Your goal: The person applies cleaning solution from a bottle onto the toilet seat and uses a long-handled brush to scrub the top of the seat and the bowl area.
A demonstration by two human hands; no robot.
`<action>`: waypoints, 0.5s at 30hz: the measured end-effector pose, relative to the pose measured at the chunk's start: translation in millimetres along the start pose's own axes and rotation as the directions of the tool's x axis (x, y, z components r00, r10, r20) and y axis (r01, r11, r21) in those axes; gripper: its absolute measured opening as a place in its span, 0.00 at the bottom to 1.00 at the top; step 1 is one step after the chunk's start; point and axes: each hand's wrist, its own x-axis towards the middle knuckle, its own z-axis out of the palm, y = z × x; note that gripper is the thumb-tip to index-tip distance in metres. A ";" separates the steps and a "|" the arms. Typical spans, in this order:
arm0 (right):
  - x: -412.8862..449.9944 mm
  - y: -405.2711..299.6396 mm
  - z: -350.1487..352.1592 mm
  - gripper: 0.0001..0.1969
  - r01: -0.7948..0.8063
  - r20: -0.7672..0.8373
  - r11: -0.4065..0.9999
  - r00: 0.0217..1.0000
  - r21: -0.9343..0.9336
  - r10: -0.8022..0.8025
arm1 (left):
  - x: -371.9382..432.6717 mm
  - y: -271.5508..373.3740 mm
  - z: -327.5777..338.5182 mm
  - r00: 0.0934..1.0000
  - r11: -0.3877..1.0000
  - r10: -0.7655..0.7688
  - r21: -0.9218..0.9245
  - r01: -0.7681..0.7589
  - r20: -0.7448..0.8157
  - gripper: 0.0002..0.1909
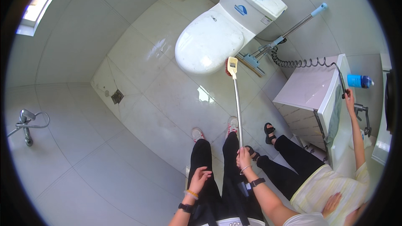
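My right hand (243,159) grips the lower part of a long-handled scrub brush (237,106) by its metal pole. The brush's cream head (232,65) with red bristles is beside the front right side of a white toilet (209,42), whose lid is down; whether the bristles touch it I cannot tell. Over my left thigh, my left hand (201,177) is raised with nothing in it and its fingers loosely apart. Light glints off the tiled floor (166,100) under the brush.
A sponge mop (276,42) leans on the wall beside the toilet. At right, a co-worker (326,185) holds a coiled black hose (295,63) over a sink cabinet (309,84) with a blue bottle (359,81). A floor drain (117,96) and shower tap (26,125) are at left.
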 end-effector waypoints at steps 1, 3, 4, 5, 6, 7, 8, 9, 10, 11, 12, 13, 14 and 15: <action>-6.4 4.1 2.8 0.17 0.086 -0.021 0.994 0.996 -0.074 -0.087 | 6.7 3.0 12.0 0.999 1.000 0.000 -0.017 0.001 0.048 0.15; -16.2 6.2 6.7 0.16 0.156 -0.022 0.970 0.986 -0.188 -0.163 | 17.6 21.4 41.8 0.993 0.999 -0.006 -0.038 0.011 0.117 0.17; -16.4 15.1 4.9 0.16 0.190 -0.021 0.947 0.979 -0.260 -0.203 | 26.7 19.3 54.0 0.986 0.999 0.045 0.015 -0.048 0.158 0.19; -14.1 22.0 9.9 0.15 0.276 -0.005 0.870 0.952 -0.408 -0.305 | 37.3 15.0 64.3 0.982 0.993 0.118 0.001 -0.119 0.149 0.20; -13.3 22.1 20.5 0.15 0.351 0.006 0.795 0.916 -0.495 -0.401 | 46.8 15.4 72.7 0.981 0.985 0.168 0.033 -0.172 0.099 0.20; -17.1 15.5 30.1 0.15 0.414 0.024 0.704 0.870 -0.577 -0.492 | 54.2 14.5 78.0 0.974 0.973 0.219 0.066 -0.222 0.054 0.20; -18.8 5.3 33.8 0.14 0.293 0.057 0.757 0.945 -0.584 -0.321 | 65.4 6.7 74.7 0.975 0.974 0.217 0.061 -0.219 0.043 0.20; -15.6 3.5 35.7 0.14 0.298 0.071 0.753 0.945 -0.586 -0.319 | 79.7 -4.2 69.9 0.985 0.985 0.172 0.005 -0.172 0.019 0.20; -9.1 4.6 35.3 0.14 0.288 0.093 0.786 0.954 -0.546 -0.285 | 88.0 -5.2 69.5 0.992 0.991 0.123 -0.051 -0.122 0.011 0.20; -2.6 5.7 35.7 0.13 0.276 0.117 0.818 0.961 -0.505 -0.252 | 93.4 -7.0 70.2 0.993 0.991 0.121 -0.055 -0.120 0.009 0.20; 3.1 4.0 39.2 0.12 0.239 0.140 0.857 0.970 -0.456 -0.196 | 99.6 -2.9 67.7 0.998 0.997 0.059 -0.053 -0.058 0.029 0.19; 4.3 4.9 44.5 0.12 0.240 0.148 0.857 0.970 -0.455 -0.193 | 104.2 0.7 65.3 0.999 0.999 -0.002 -0.050 0.004 0.048 0.19; 4.0 6.5 50.5 0.11 0.313 0.142 0.856 0.950 -0.411 -0.279 | 105.3 -1.8 65.9 0.994 0.990 -0.103 -0.097 0.105 0.026 0.17; 4.0 4.9 50.4 0.11 0.384 0.121 0.846 0.923 -0.370 -0.366 | 108.2 2.1 70.0 0.994 0.989 -0.104 -0.099 0.106 0.028 0.17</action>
